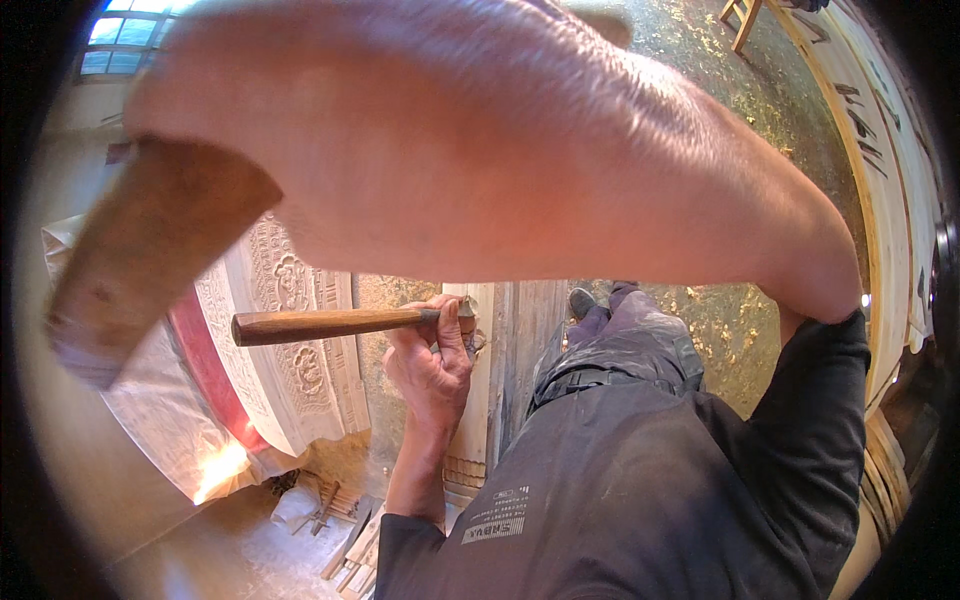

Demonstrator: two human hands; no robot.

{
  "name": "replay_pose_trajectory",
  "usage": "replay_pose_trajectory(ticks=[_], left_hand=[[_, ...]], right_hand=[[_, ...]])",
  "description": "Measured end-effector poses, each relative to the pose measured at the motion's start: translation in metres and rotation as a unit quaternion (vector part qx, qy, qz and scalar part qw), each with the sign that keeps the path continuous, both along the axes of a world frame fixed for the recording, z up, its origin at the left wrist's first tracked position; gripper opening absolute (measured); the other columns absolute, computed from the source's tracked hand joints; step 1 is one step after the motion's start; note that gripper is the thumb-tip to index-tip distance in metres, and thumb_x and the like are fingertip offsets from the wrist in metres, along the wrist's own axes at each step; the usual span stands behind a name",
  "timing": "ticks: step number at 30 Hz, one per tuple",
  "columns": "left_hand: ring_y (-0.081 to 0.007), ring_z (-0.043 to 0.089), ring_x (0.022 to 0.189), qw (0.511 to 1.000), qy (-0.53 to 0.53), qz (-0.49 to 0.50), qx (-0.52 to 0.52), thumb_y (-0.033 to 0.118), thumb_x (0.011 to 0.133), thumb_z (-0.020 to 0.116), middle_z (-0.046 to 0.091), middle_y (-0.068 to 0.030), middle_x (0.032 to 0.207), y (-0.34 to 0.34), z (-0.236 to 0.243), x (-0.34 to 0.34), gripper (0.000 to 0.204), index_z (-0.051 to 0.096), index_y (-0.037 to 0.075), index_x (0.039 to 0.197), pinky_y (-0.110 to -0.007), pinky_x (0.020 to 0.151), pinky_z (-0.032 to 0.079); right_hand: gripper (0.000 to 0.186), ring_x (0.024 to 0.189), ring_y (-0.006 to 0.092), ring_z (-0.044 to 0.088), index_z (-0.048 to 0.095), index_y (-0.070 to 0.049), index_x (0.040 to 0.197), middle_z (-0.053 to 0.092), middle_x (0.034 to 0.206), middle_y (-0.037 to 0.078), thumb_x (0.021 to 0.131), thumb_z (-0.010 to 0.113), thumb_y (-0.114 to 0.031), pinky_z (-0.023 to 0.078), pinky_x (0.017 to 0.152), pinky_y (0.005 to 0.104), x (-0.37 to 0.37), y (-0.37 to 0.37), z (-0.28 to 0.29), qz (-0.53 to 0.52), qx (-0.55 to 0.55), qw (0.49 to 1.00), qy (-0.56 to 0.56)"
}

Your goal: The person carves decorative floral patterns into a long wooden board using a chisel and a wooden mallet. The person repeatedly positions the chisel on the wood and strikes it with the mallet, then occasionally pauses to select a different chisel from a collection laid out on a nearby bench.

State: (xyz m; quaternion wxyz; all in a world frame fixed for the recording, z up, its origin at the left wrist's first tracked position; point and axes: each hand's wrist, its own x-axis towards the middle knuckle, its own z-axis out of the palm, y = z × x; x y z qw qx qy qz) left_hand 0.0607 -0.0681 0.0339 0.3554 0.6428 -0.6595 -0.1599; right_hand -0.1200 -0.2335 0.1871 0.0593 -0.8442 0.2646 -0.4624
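My left hand (430, 370) is closed around a chisel near its metal end. The chisel's long brown wooden handle (320, 325) points to the left, and its metal end lies by a pale wooden workpiece (470, 435). My right forearm crosses the upper part of the view, close to the camera. At its left end my right hand (200, 85) is blurred, its fingers mostly out of sight. A thick, blurred wooden mallet (150, 260) juts down from that hand, apart from the chisel handle.
Carved pale panels (300, 350) with relief patterns lie left of my left hand. Beyond them are a red strip and a whitish sheet (170, 430). Tools and wood strips (350, 550) lie at the lower left. Wood chips litter the floor (735, 340). A long board (890, 200) bearing dark tools runs along the right.
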Motion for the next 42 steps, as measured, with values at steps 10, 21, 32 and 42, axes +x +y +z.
replay_pose_trajectory(ticks=[10,21,32,42], left_hand=[[-0.0183,0.078,0.080,0.998,0.041,0.017,0.033,0.010,0.101,0.069,0.078,-0.0114,0.092,-0.004,0.000,-0.006,0.021,0.052,0.000,0.110,-0.030,0.068,0.061],[-0.0220,0.078,0.071,0.998,0.011,0.036,0.048,0.012,0.101,0.069,0.076,-0.0114,0.083,-0.001,0.001,-0.002,0.019,0.056,0.003,0.111,-0.033,0.061,0.058],[-0.0246,0.078,0.070,0.999,-0.005,0.030,0.034,0.011,0.100,0.070,0.076,-0.0140,0.082,-0.004,0.003,-0.004,0.018,0.056,0.002,0.109,-0.035,0.060,0.058],[-0.0200,0.074,0.098,0.938,0.343,0.035,-0.010,0.003,0.104,0.062,0.075,-0.0161,0.101,0.007,0.009,0.024,0.011,0.054,0.001,0.111,-0.031,0.081,0.062]], right_hand=[[0.017,0.082,0.0277,0.076,0.079,-0.013,0.096,0.078,0.090,0.011,0.081,0.073,-0.007,0.063,0.072,0.0383,-0.004,0.000,0.007,-0.001,0.037,0.999,-0.001],[0.014,0.081,0.0273,0.076,0.079,-0.014,0.094,0.078,0.090,0.011,0.083,0.073,-0.009,0.063,0.071,0.0377,-0.004,-0.006,0.013,0.028,0.098,0.993,-0.051],[0.013,0.082,0.0279,0.075,0.078,-0.013,0.093,0.077,0.089,0.011,0.084,0.071,-0.008,0.062,0.071,0.0380,-0.006,-0.007,0.011,0.035,0.095,0.993,-0.061],[0.040,0.082,0.0247,0.073,0.070,-0.001,0.115,0.076,0.098,0.015,0.081,0.082,-0.020,0.059,0.076,0.0358,-0.055,0.004,-0.047,-0.070,0.143,0.985,-0.068]])
